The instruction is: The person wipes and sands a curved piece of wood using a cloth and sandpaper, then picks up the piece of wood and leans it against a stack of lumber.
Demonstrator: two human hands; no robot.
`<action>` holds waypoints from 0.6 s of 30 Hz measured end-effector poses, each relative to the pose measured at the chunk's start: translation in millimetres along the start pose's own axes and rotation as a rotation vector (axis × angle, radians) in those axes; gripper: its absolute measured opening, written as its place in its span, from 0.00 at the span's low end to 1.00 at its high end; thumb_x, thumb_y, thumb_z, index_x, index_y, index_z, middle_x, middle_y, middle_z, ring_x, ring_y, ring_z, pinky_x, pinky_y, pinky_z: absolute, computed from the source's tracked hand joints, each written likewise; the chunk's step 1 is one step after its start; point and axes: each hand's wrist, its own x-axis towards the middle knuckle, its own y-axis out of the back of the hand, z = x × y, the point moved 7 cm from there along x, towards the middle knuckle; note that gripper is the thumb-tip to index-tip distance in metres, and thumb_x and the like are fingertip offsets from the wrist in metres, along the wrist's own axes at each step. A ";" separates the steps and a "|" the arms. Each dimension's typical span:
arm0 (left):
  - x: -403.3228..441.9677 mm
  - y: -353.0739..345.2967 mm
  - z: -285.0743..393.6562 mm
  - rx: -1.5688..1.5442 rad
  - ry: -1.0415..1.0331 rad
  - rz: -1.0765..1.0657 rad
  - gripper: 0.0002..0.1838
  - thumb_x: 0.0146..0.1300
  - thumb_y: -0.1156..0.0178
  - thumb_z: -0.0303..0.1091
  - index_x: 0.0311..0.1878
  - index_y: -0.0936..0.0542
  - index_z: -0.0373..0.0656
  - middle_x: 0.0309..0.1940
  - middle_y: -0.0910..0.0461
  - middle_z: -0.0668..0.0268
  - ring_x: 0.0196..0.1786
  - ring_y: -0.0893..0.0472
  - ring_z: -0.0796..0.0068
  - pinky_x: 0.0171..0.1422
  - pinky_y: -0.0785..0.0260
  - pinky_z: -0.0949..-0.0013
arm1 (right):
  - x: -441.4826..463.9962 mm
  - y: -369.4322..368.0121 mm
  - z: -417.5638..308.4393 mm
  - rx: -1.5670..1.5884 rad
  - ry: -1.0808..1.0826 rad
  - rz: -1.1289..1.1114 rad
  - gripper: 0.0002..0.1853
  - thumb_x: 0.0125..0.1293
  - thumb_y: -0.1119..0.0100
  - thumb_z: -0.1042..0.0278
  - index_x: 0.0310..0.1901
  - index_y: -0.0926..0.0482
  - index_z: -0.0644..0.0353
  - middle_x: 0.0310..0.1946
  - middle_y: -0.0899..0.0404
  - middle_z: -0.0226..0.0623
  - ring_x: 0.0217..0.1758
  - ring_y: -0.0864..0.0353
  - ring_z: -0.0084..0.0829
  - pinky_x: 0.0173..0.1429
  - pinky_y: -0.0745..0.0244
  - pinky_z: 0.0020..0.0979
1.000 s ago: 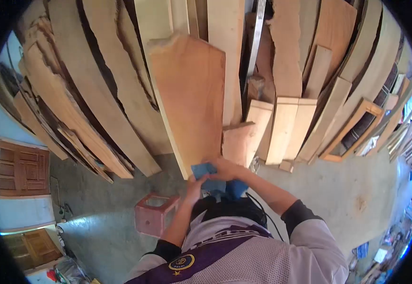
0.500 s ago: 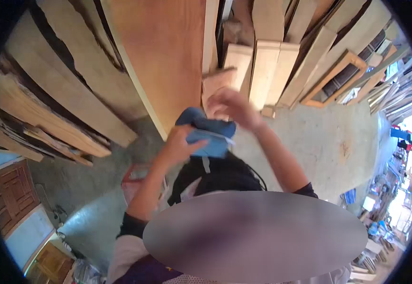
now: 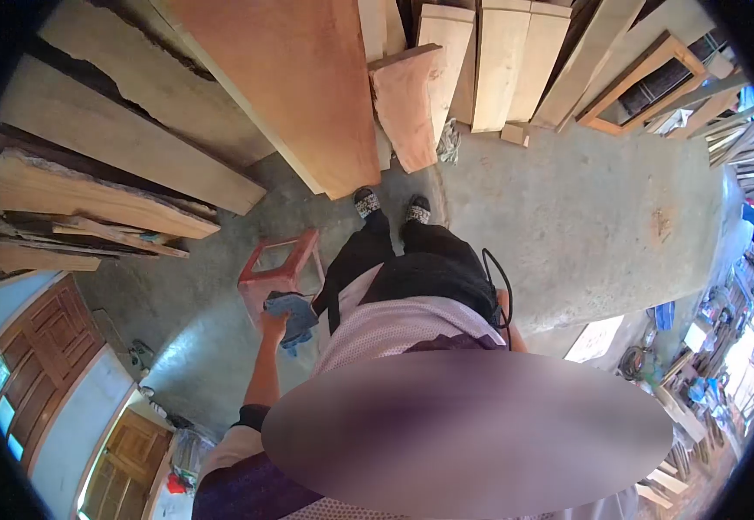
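My left hand (image 3: pixel 273 328) is closed around a crumpled blue-grey cloth (image 3: pixel 290 314), held out at my left side. The cloth overlaps the near edge of a worn red plastic stool (image 3: pixel 280 276) in view; whether they touch I cannot tell. My right hand (image 3: pixel 505 302) hangs low by my right hip, partly hidden behind my clothing, and its fingers do not show. A black cord loop (image 3: pixel 500 273) stands out from my waist beside it.
A wide reddish plank (image 3: pixel 307 95) leans ahead of my feet, with a shorter rough board (image 3: pixel 407 104) to its right. Other boards (image 3: pixel 125 139) lean at the left. A wooden frame (image 3: pixel 641 82) stands at the far right. Concrete floor (image 3: pixel 567 217) stretches to the right.
My left hand has moved down and left with the blue-grey cloth, away from my front. My right hand has dropped from beside the cloth to my hip. The stool and my feet have come into fuller view.
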 end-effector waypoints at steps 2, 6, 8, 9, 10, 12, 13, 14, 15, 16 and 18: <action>-18.0 2.5 12.0 -0.050 0.016 0.056 0.40 0.54 0.26 0.58 0.55 0.22 0.29 0.53 0.19 0.41 0.60 0.22 0.40 0.69 0.34 0.48 | 14.9 -4.2 -4.6 0.044 0.021 0.001 0.15 0.66 0.41 0.59 0.42 0.17 0.65 0.33 0.16 0.56 0.43 0.14 0.45 0.49 0.23 0.45; -44.0 61.4 103.9 -0.280 -0.300 0.533 0.37 0.55 0.26 0.57 0.53 0.20 0.30 0.50 0.17 0.43 0.56 0.19 0.41 0.66 0.31 0.49 | 21.4 2.7 -0.4 0.049 0.101 0.028 0.16 0.66 0.42 0.59 0.43 0.17 0.66 0.35 0.15 0.56 0.43 0.14 0.44 0.48 0.23 0.44; -37.7 78.4 137.3 -0.442 -0.388 0.457 0.35 0.57 0.27 0.57 0.52 0.19 0.30 0.50 0.16 0.43 0.55 0.18 0.43 0.64 0.30 0.50 | -11.0 22.9 -64.0 -0.065 0.097 0.079 0.17 0.66 0.43 0.59 0.44 0.17 0.66 0.37 0.15 0.56 0.44 0.14 0.44 0.47 0.24 0.45; -28.6 75.9 139.9 -0.371 -0.347 0.468 0.34 0.57 0.27 0.57 0.50 0.18 0.31 0.48 0.15 0.46 0.53 0.17 0.46 0.61 0.29 0.51 | -26.5 31.8 -98.1 -0.137 0.113 0.091 0.17 0.66 0.44 0.59 0.45 0.16 0.65 0.38 0.15 0.56 0.45 0.14 0.44 0.47 0.24 0.45; -19.4 72.6 144.5 -0.300 -0.305 0.480 0.33 0.58 0.28 0.58 0.48 0.17 0.33 0.46 0.14 0.49 0.51 0.15 0.49 0.59 0.27 0.51 | -22.5 34.6 -98.0 -0.291 0.195 0.075 0.16 0.65 0.44 0.59 0.44 0.16 0.64 0.40 0.16 0.56 0.47 0.16 0.45 0.48 0.24 0.47; -30.2 80.6 168.3 -0.305 -0.290 0.478 0.32 0.58 0.28 0.59 0.46 0.15 0.34 0.43 0.12 0.52 0.48 0.14 0.52 0.55 0.25 0.53 | -6.6 33.6 -63.6 -0.602 0.448 0.085 0.14 0.64 0.43 0.59 0.41 0.14 0.60 0.42 0.20 0.55 0.52 0.20 0.48 0.51 0.24 0.52; -62.4 93.3 198.6 -0.382 -0.322 0.461 0.32 0.58 0.28 0.59 0.46 0.15 0.34 0.42 0.12 0.52 0.46 0.14 0.52 0.54 0.25 0.53 | 6.3 28.7 -44.4 -0.762 0.612 0.107 0.13 0.63 0.42 0.58 0.40 0.13 0.57 0.43 0.22 0.55 0.55 0.22 0.50 0.53 0.24 0.54; -88.5 100.2 224.6 -0.455 -0.357 0.440 0.31 0.59 0.29 0.59 0.45 0.15 0.34 0.41 0.12 0.52 0.45 0.13 0.52 0.54 0.25 0.53 | 10.0 32.8 -52.3 -0.821 0.512 0.082 0.14 0.64 0.43 0.58 0.40 0.14 0.57 0.44 0.24 0.55 0.56 0.25 0.52 0.56 0.26 0.57; -103.1 102.6 241.4 -0.453 -0.424 0.492 0.31 0.59 0.29 0.59 0.44 0.15 0.34 0.40 0.12 0.52 0.44 0.13 0.52 0.53 0.25 0.54 | 4.5 40.1 -65.4 -0.875 0.406 0.061 0.14 0.64 0.43 0.57 0.41 0.14 0.56 0.44 0.26 0.55 0.56 0.27 0.55 0.58 0.27 0.59; -114.5 102.2 252.4 -0.453 -0.495 0.541 0.31 0.59 0.29 0.60 0.43 0.15 0.34 0.39 0.12 0.52 0.43 0.13 0.52 0.52 0.25 0.54 | 4.5 47.5 -77.2 -0.924 0.296 0.043 0.14 0.64 0.44 0.57 0.42 0.15 0.55 0.44 0.29 0.55 0.57 0.29 0.57 0.61 0.29 0.62; -95.0 75.3 240.8 -0.342 -0.402 0.494 0.29 0.60 0.29 0.54 0.45 0.16 0.32 0.42 0.13 0.48 0.47 0.14 0.50 0.54 0.26 0.53 | 51.1 36.4 -27.0 -0.885 0.258 0.005 0.16 0.67 0.47 0.61 0.47 0.15 0.59 0.53 0.26 0.60 0.59 0.28 0.61 0.67 0.33 0.58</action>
